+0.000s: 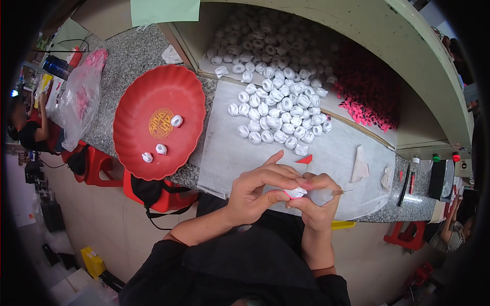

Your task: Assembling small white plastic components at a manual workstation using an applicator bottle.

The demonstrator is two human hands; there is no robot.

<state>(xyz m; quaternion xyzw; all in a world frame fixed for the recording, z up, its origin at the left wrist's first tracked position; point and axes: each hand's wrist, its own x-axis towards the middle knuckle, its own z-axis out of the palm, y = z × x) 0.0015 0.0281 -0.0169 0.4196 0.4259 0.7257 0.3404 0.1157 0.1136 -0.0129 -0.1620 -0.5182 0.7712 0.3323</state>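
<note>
the person's left hand [255, 191] and right hand [317, 199] meet just in front of the body, at the near edge of a white sheet [229, 148] spread over the speckled stone counter [132, 61]. between their fingertips sits a small white piece [295, 192] with a bit of red at its edge; the left hand pinches it with thumb and fingers curled over the top, while the right hand closes on it from the other side and also grips a thin needle-tipped tool [341, 192] that points right. a small red triangle [305, 159] lies on the sheet just beyond the hands. farther back is a heap of white rolled pieces [280, 112], with a pile of pink pieces [365, 97] to its right. to the left, a red scalloped tray [138, 92] holds three white pieces.
</note>
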